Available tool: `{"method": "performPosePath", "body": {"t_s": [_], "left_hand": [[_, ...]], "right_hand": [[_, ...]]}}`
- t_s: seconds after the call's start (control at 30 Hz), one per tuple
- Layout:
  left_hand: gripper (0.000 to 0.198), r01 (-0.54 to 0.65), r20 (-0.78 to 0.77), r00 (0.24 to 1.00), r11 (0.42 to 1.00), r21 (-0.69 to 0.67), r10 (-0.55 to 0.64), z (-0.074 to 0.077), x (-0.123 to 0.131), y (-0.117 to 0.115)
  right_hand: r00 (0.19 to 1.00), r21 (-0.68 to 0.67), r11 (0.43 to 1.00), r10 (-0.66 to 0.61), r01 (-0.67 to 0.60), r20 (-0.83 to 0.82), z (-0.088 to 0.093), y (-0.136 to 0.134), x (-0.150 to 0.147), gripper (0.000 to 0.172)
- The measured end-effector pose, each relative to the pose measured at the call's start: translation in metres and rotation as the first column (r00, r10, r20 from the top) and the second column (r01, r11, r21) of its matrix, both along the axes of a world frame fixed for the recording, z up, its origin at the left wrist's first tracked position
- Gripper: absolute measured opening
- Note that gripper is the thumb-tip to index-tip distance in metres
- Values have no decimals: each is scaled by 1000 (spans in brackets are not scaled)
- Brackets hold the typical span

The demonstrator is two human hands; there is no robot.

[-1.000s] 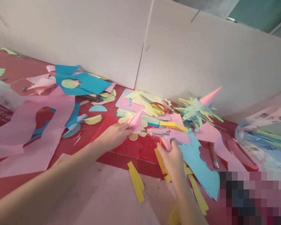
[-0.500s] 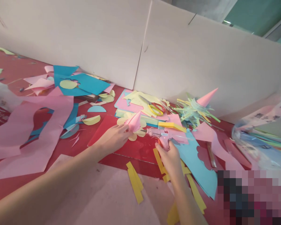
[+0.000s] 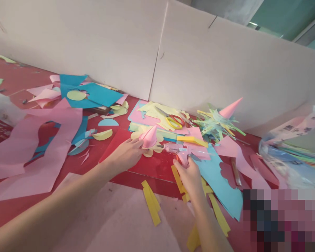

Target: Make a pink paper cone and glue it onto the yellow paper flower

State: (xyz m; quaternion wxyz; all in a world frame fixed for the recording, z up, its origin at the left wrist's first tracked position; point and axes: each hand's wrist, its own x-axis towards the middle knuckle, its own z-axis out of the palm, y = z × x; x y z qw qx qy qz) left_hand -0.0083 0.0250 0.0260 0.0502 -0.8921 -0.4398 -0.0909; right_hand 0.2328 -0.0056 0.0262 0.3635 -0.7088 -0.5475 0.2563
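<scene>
My left hand [image 3: 128, 154] is closed on a small pink paper cone [image 3: 149, 137], held point up over a pale yellow flower-shaped paper [image 3: 136, 134]. My right hand [image 3: 187, 171] grips the handle of a pink glue gun [image 3: 182, 149]. The gun's nozzle points left at the flower's edge, close to the cone's base; whether it touches cannot be made out. Under the flower lies a red sheet [image 3: 115, 143]. Just behind, scissors [image 3: 173, 120] with red and yellow handles rest on stacked coloured paper [image 3: 139, 117].
A pink cone on a fringed paper piece [image 3: 212, 124] stands at the right by the white panel [image 3: 212, 63]. Blue paper [image 3: 220, 185] and yellow strips [image 3: 151, 203] lie nearby. Large pink cut-outs [image 3: 52, 150] spread at left. A plastic bag [image 3: 286, 161] lies far right.
The pink cone has shifted slightly left and now stands a bit more upright. Both hands keep their grips, and the glue gun has barely moved.
</scene>
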Motion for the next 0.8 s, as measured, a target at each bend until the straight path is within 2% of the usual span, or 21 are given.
{"method": "performPosePath", "body": {"t_s": [0.17, 0.4, 0.53, 0.8], "left_hand": [[29, 4, 11, 1000, 1000, -1, -4, -1, 0, -1], [20, -33, 111, 993, 999, 15, 31, -3, 7, -3], [26, -39, 114, 993, 999, 23, 36, -5, 8, -1], [19, 32, 150, 987, 992, 121, -50, -9, 6, -1]], "right_hand": [[1000, -21, 1000, 1, -1, -9, -1, 1, 1, 31], [999, -12, 1000, -25, 25, 26, -5, 3, 2, 35], [998, -11, 1000, -29, 29, 48, -8, 3, 2, 36], [998, -18, 999, -36, 38, 60, -7, 3, 2, 35]]}}
